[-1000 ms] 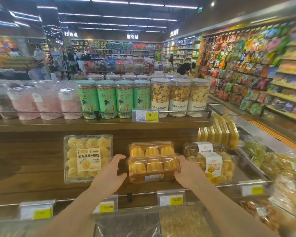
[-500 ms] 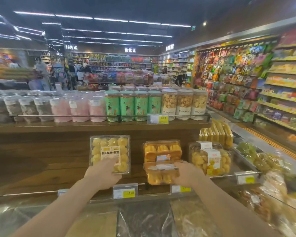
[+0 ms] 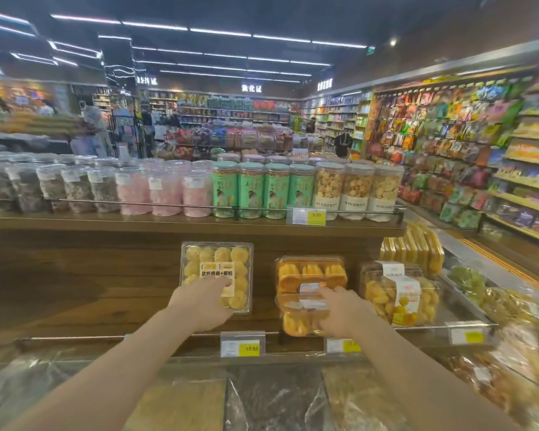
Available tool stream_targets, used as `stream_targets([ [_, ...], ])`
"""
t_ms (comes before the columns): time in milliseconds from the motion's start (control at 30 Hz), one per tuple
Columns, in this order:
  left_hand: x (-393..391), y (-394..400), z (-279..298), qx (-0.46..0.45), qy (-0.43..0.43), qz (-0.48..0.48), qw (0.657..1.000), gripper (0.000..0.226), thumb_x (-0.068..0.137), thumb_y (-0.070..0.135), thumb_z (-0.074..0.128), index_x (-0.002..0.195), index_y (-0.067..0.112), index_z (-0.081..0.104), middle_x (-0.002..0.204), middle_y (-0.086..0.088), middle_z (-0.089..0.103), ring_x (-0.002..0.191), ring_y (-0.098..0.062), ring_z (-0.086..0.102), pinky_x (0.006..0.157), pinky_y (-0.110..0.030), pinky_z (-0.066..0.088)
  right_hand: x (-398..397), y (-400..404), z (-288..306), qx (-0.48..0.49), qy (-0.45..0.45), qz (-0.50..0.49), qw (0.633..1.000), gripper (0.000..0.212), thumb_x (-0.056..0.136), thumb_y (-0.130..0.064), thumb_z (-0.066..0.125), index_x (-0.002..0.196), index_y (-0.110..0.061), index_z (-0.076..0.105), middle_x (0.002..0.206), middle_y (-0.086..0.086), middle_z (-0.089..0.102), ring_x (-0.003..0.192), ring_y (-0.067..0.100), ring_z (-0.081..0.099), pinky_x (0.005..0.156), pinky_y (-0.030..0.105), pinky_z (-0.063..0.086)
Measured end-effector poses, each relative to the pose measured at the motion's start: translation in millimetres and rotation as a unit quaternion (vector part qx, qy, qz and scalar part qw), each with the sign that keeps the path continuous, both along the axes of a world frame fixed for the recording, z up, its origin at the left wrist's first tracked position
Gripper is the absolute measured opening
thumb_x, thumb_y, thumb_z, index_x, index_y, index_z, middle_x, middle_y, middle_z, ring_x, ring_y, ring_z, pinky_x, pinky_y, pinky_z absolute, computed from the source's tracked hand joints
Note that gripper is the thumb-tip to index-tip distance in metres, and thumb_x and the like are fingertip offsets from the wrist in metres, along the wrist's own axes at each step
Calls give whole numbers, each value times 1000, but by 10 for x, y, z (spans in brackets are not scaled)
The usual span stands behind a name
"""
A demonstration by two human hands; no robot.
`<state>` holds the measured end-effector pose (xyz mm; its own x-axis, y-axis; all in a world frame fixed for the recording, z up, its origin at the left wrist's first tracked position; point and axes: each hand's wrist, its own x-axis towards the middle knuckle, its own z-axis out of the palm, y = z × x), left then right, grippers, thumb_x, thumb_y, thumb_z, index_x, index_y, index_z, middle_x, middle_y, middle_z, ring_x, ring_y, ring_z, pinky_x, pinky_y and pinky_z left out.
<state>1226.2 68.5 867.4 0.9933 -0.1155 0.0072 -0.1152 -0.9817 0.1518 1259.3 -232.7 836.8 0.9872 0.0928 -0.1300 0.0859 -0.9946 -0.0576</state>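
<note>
On the lower wooden shelf [image 3: 75, 309] a clear box of yellow pastries [image 3: 217, 265] leans against the back panel. My left hand [image 3: 199, 306] covers its lower left corner and grips it. To the right stand two stacked clear boxes of orange cakes: the upper orange box [image 3: 311, 272] and the front orange box [image 3: 299, 318]. My right hand [image 3: 343, 312] grips the right end of the front orange box, fingers over its top.
A box of yellow snacks [image 3: 399, 293] stands right of the orange ones. Jars line the upper shelf [image 3: 262, 191] behind a metal rail. Price tags [image 3: 242, 344] clip to the front rail. Plastic-covered bins [image 3: 262, 396] lie below. Snack racks [image 3: 448, 144] fill the right wall.
The view has pulled back and turned left. My left hand left the front orange box and moved onto the yellow pastry box. My right hand stayed on the front orange box.
</note>
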Motion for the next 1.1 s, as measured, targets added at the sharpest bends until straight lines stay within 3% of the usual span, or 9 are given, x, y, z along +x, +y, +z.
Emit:
stream_targets([
  [200, 123, -445, -284, -5, 45, -21, 999, 72, 92, 52, 63, 155, 30, 36, 153, 3, 47, 135, -21, 51, 104, -42, 50, 8, -454, -392, 34, 11, -73, 997, 85, 80, -48, 65, 153, -38, 22, 155, 1, 35, 136, 29, 45, 104, 44, 48],
  [400, 385, -1065, -1014, -21, 113, -7, 993, 90, 86, 57, 68, 159, 23, 27, 162, -4, 34, 145, -24, 40, 112, -44, 42, 144, -790, -961, 150, -37, -176, 972, 104, 89, -19, 72, 160, -10, -5, 167, 13, -5, 145, 34, 34, 107, 37, 45],
  [467, 480, -1197, -1224, -20, 124, 4, 992, 93, 85, 61, 67, 159, 22, 25, 161, -4, 35, 145, -25, 40, 114, -45, 39, 225, -873, -1120, 189, -18, -185, 964, 103, 87, -21, 71, 159, -10, -1, 164, 13, 13, 140, 32, 41, 107, 38, 46],
  [633, 749, -1356, -1441, -65, 59, 34, 995, 64, 90, 61, 61, 141, 25, 45, 140, 4, 57, 132, -19, 53, 116, -38, 37, 435, -988, -1339, 263, 10, -170, 950, 67, 83, -34, 74, 141, -27, 41, 135, -1, 56, 115, 18, 59, 99, 35, 53],
  [767, 980, -1291, -1361, -170, -16, 65, 983, 57, 91, 57, 65, 139, 31, 48, 134, 12, 59, 116, -12, 62, 92, -28, 53, 606, -1028, -1131, 279, -88, -152, 944, 48, 85, -41, 75, 126, -29, 51, 117, -8, 60, 110, 16, 59, 90, 30, 51],
  [833, 1070, -1239, -1372, -261, -41, 79, 961, 59, 91, 54, 67, 142, 33, 46, 134, 15, 56, 113, -8, 60, 83, -19, 51, 712, -1026, -1053, 329, -113, -146, 926, 47, 85, -45, 75, 123, -29, 52, 114, -9, 60, 108, 15, 60, 86, 30, 51],
  [967, 1170, -1323, -1444, -437, 28, 71, 896, 68, 97, 38, 66, 154, 33, 29, 129, 27, 53, 126, -2, 55, 106, -24, 45, 855, -906, -1123, 442, -38, -143, 884, 74, 86, -46, 76, 142, -29, 31, 126, -9, 59, 114, 13, 59, 94, 30, 51],
  [1033, 1197, -1404, -1467, -443, 37, 69, 893, 70, 99, 38, 61, 157, 33, 22, 124, 31, 53, 116, 4, 58, 102, -19, 43, 893, -835, -1192, 468, -36, -141, 872, 84, 88, -49, 71, 152, -30, 20, 134, -10, 56, 123, 14, 56, 104, 34, 48],
  [1100, 1229, -1426, -1473, -438, 10, 87, 895, 68, 99, 42, 60, 157, 30, 26, 124, 26, 55, 110, 3, 60, 96, -15, 46, 941, -801, -1209, 467, -66, -143, 870, 80, 91, -54, 63, 155, -30, 20, 140, -8, 55, 128, 17, 55, 108, 36, 45],
])
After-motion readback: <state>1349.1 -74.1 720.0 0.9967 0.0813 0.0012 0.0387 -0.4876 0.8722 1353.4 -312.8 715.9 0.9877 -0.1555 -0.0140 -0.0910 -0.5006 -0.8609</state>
